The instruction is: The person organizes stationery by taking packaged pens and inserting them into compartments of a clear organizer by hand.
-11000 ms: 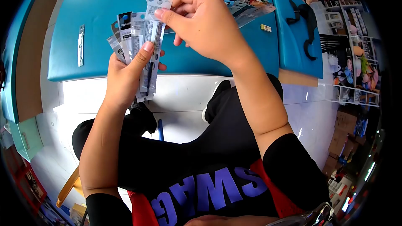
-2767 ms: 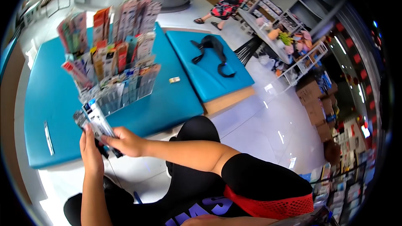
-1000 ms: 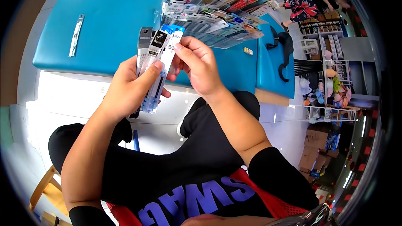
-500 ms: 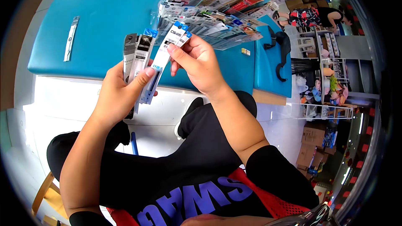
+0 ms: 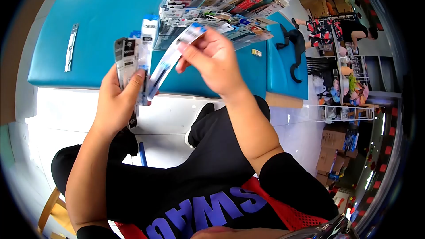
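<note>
My left hand (image 5: pixel 116 99) is closed around a fanned bunch of slim pen refill packets (image 5: pixel 127 59), some with black headers and some with blue ones. A blue-topped packet (image 5: pixel 147 35) stands up at the right side of this bunch. Between the thumb and fingers of my right hand (image 5: pixel 217 64) is another white-and-blue pen refill packet (image 5: pixel 170 58), tilted and slightly blurred. Its lower end is close to the left-hand bunch; whether they touch I cannot tell. One more slim packet (image 5: pixel 71 48) lies alone on the teal padded table (image 5: pixel 102 13), toward the left.
Clear acrylic holders (image 5: pixel 195 2) packed with stationery packets stand at the table's back right. Near them lie a small yellow box (image 5: pixel 256 52) and a black strap-like object (image 5: pixel 297 53). A person (image 5: pixel 341 31) bends near shelving at right; cardboard boxes (image 5: pixel 332 141) sit below.
My right hand has drawn a packet away from the left-hand bunch, opening a gap at the top. The left hand with its bunch has shifted slightly left and down.
</note>
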`<state>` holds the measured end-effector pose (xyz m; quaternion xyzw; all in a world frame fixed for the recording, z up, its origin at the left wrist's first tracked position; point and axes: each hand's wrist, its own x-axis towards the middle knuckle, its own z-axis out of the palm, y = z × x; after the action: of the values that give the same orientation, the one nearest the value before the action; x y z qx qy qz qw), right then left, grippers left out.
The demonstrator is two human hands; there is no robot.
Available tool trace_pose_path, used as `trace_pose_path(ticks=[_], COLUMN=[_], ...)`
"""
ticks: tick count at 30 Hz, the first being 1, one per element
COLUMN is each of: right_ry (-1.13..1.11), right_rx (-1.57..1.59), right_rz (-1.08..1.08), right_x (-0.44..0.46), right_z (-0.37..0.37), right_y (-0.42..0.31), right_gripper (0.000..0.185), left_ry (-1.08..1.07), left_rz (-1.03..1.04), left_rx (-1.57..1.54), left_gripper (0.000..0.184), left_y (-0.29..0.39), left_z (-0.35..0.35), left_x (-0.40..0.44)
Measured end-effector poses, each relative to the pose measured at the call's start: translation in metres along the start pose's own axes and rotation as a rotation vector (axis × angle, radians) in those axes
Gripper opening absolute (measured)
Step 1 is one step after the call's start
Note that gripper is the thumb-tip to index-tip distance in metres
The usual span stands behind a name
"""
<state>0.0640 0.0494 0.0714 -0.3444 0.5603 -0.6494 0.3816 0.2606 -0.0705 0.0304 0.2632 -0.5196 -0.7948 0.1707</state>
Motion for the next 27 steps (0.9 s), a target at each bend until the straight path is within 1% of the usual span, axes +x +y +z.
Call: trace_pose_path(ticks=[1, 4, 7, 10, 13, 16, 17, 20, 24, 27], right_ry=[0.034, 0.162, 0.173, 0.168, 0.193, 0.115, 0.136, 0.107, 0.132, 0.238], right_rx=[-0.013, -0.224, -0.347, -0.458, -0.698, -0.897, -0.914, -1.03, -0.978, -0.723], right_rz=[-0.111, -0.47, -0.586, -0.609, -0.669, -0.707, -0.692, -0.742, -0.738, -0.707], right_x=[0.003, 0.013, 0.019, 0.022, 0.022, 0.018, 0.017, 0.017, 0.018, 0.024], right_z=[-0.004, -0.019, -0.027, -0.028, -0.028, -0.024, -0.022, -0.022, -0.024, -0.024], right_y=[-0.009, -0.04, -0.048, -0.042, -0.038, -0.038, -0.036, -0.032, -0.021, -0.01], right_gripper=[0.013, 0.015, 0.016, 0.016, 0.018, 0.019, 0.021, 0.023, 0.025, 0.026], left_ry=[0.04, 0.114, 0.13, 0.114, 0.105, 0.089, 0.085, 0.076, 0.068, 0.064], left_rz=[-0.004, -0.023, -0.045, -0.067, -0.099, -0.095, -0.094, -0.091, -0.093, -0.095], left_rx=[0.016, 0.08, 0.113, 0.147, 0.143, 0.158, 0.158, 0.159, 0.148, 0.143], left_gripper=[0.026, 0.026, 0.027, 0.028, 0.028, 0.029, 0.029, 0.028, 0.028, 0.029], left_y=[0.003, 0.007, 0.009, 0.008, 0.008, 0.006, 0.005, 0.004, 0.007, 0.008], left_z=[-0.002, -0.013, -0.017, -0.012, -0.007, -0.007, -0.007, -0.008, -0.007, -0.006], left_x=[0.001, 0.007, 0.009, 0.01, 0.009, 0.01, 0.011, 0.011, 0.009, 0.008])
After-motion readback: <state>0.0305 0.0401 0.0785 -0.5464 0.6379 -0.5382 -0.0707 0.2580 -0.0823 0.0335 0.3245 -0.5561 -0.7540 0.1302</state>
